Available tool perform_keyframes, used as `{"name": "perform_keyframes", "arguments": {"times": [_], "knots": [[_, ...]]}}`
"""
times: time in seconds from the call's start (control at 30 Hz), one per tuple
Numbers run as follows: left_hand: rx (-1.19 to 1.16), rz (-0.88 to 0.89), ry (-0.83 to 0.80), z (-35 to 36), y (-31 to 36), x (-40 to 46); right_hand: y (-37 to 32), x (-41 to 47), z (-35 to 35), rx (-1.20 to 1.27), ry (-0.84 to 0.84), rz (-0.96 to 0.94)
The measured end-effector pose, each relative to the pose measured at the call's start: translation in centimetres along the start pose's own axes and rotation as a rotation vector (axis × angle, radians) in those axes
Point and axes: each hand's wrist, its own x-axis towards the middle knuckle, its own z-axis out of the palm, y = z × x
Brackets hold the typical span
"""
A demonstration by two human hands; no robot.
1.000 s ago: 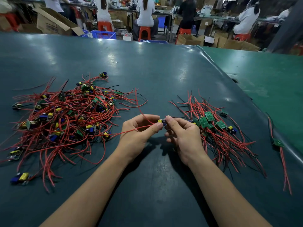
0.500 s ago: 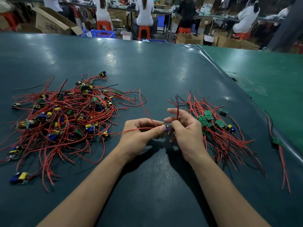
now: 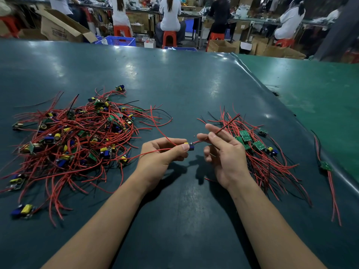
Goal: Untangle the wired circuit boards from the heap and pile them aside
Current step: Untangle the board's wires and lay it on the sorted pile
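Observation:
A tangled heap [image 3: 77,136] of small circuit boards with red and black wires covers the left of the dark table [image 3: 184,84]. A sorted pile [image 3: 258,150] of boards with their wires laid straight lies to the right. Between them, above the table, my left hand [image 3: 161,154] pinches one small circuit board [image 3: 190,146] with yellow and blue parts at thumb and forefinger. Red wires trail from it back toward the heap. My right hand [image 3: 223,152] pinches that board's red and black wire pair [image 3: 227,124], which runs up and to the right.
One separate wired board [image 3: 326,166] lies near the table's right edge, where a lighter green mat [image 3: 320,90] begins. Beyond the far edge are seated people on orange stools, cardboard boxes and a blue crate [image 3: 120,40].
My hands have drawn apart. The right hand has slid from the board out along its wire pair, pulling it straight up and to the right. The left hand keeps hold of the board.

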Motion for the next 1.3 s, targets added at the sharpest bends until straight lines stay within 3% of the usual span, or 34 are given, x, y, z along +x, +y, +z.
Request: {"name": "perform_keyframes", "arguments": {"times": [0.23,0.4,0.7,0.87,1.07,1.3], "knots": [[-0.042,-0.008,-0.026,-0.1,0.0,0.1,0.0,0.1,0.0,-0.019,0.017,-0.025],[0.004,0.000,-0.040,0.0,-0.1,0.0,0.4,0.1,0.0,-0.191,0.150,-0.157],[0.051,0.004,-0.023,0.0,-0.2,0.2,0.4,0.3,-0.1,-0.234,0.270,-0.262],[-0.017,-0.007,-0.007,-0.2,0.0,0.2,-0.5,0.6,-0.7,-0.148,0.286,-0.270],[-0.062,-0.005,-0.018,-0.4,0.1,0.4,-1.1,0.6,-0.6,0.095,0.222,-0.106],[-0.059,-0.002,-0.035,-0.4,0.0,0.2,-1.5,0.5,-0.9,0.122,0.279,-0.138]]}}
